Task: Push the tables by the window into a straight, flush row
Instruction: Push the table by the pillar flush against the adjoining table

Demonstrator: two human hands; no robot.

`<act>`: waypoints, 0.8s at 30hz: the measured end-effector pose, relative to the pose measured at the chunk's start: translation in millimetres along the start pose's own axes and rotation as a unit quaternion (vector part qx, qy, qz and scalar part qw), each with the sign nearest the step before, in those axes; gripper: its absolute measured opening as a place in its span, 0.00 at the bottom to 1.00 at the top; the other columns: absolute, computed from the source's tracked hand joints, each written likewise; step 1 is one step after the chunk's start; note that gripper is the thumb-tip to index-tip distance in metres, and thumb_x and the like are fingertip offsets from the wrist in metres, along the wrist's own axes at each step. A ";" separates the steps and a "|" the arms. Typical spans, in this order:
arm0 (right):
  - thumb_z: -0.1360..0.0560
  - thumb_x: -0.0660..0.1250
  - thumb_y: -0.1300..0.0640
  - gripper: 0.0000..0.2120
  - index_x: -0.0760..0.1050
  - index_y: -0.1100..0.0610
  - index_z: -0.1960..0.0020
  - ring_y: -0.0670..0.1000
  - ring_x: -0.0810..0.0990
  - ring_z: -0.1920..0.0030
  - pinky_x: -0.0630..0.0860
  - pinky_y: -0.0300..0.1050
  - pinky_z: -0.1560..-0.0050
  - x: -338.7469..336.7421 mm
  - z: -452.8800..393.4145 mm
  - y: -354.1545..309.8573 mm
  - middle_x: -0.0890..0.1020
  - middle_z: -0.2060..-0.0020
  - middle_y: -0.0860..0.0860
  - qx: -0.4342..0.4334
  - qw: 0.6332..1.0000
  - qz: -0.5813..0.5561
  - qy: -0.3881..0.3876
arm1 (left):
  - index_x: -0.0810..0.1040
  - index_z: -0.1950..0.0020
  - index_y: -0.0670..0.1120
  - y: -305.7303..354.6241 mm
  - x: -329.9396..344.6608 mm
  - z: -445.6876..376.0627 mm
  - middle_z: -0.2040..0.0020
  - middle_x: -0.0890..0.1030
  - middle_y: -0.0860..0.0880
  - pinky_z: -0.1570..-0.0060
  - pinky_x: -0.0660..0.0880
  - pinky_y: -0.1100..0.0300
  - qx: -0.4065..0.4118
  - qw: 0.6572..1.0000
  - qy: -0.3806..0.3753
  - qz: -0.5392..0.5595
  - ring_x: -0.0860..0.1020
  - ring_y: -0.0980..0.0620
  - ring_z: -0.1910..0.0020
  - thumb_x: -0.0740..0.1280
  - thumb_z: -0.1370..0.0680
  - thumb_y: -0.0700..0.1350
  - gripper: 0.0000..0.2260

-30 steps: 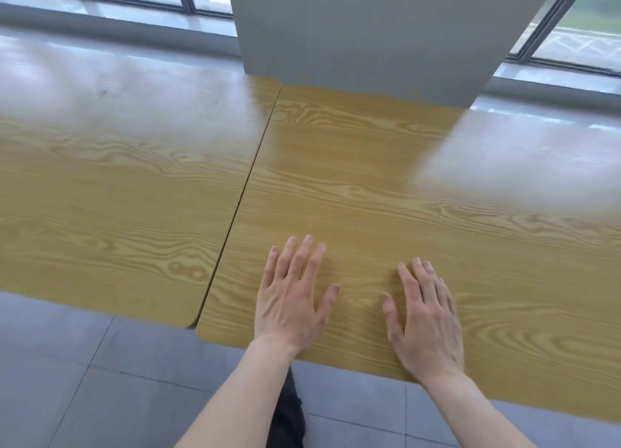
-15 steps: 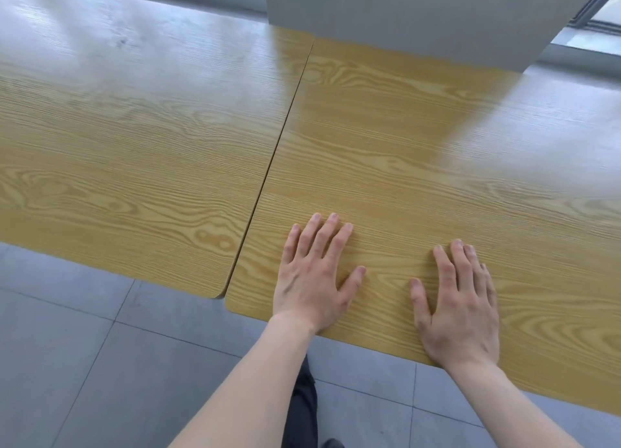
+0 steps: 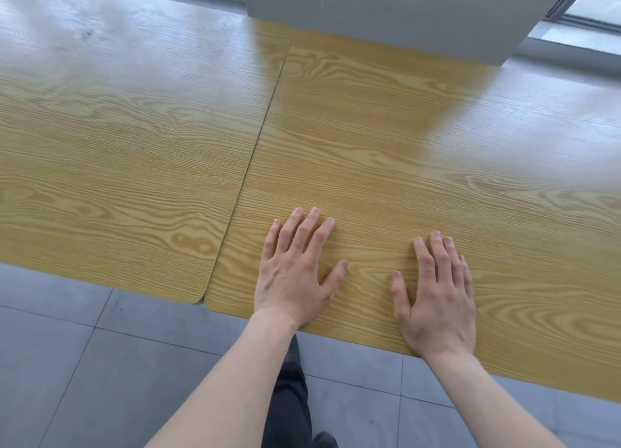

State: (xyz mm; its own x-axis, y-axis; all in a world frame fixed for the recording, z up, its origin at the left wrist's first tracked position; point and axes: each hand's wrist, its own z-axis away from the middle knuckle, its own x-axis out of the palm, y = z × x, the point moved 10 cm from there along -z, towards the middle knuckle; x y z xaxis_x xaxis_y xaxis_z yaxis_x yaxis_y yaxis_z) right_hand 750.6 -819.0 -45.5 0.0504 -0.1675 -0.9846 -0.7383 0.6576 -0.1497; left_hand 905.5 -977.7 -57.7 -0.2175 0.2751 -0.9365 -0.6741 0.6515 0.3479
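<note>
Two wood-grain tables stand side by side with a thin seam between them. My left hand (image 3: 295, 273) lies flat, fingers straight, on the right table (image 3: 420, 138) near its front left corner. My right hand (image 3: 437, 296) presses flat on the same table, a little to the right and nearer the front edge. The left table (image 3: 117, 145) touches the right one along the seam. At the front, the right table's rounded corner sticks out slightly beyond the left table's corner.
A grey pillar (image 3: 386, 10) stands against the tables' far edge, above the seam. A window frame (image 3: 578, 17) runs behind it at the right. Grey floor tiles (image 3: 100, 380) lie in front of the tables, with my dark trouser leg (image 3: 289, 397) below.
The view has dropped and shifted left, so the seam and my hands now sit further right in the frame. The step between the two front edges has shrunk. Both hands stay flat on the right table.
</note>
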 end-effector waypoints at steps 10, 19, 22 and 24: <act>0.19 0.55 0.40 0.31 0.62 0.56 0.21 0.56 0.54 0.18 0.54 0.58 0.20 3.2 0.2 1.4 0.62 0.20 0.56 0.004 1.000 -0.001 -0.009 | 0.56 0.19 0.58 0.6 0.4 -0.5 0.17 0.55 0.56 0.20 0.45 0.46 -0.002 1.000 0.001 -0.001 0.46 0.53 0.17 0.53 0.20 0.67 0.31; 0.19 0.54 0.40 0.31 0.63 0.56 0.21 0.55 0.53 0.18 0.54 0.57 0.20 3.1 1.3 1.0 0.62 0.20 0.56 0.002 1.000 -0.006 -0.014 | 0.55 0.18 0.58 1.2 0.3 -0.1 0.17 0.53 0.56 0.19 0.43 0.47 -0.003 1.000 -0.012 -0.011 0.43 0.53 0.17 0.51 0.19 0.67 0.31; 0.18 0.53 0.40 0.32 0.62 0.57 0.21 0.56 0.52 0.18 0.53 0.57 0.20 3.7 1.4 2.0 0.61 0.20 0.56 0.003 1.000 -0.005 -0.023 | 0.53 0.18 0.58 2.5 0.0 -0.2 0.17 0.51 0.56 0.19 0.42 0.47 0.002 1.000 -0.016 -0.011 0.42 0.54 0.18 0.50 0.19 0.67 0.31; 0.18 0.52 0.39 0.32 0.61 0.57 0.20 0.56 0.51 0.18 0.53 0.58 0.20 5.2 1.5 0.9 0.59 0.19 0.56 0.003 0.999 0.001 -0.042 | 0.52 0.18 0.59 2.6 0.8 0.6 0.17 0.51 0.56 0.20 0.41 0.48 0.005 1.000 -0.024 -0.013 0.41 0.54 0.18 0.49 0.19 0.68 0.31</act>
State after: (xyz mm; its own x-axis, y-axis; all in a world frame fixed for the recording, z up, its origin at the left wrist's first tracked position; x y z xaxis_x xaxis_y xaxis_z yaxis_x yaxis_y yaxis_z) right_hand 751.1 -818.2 -50.9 0.1057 -0.1047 -0.9889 -0.7350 0.6616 -0.1486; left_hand 904.0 -975.3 -57.5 -0.1662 0.2914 -0.9420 -0.6719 0.6658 0.3245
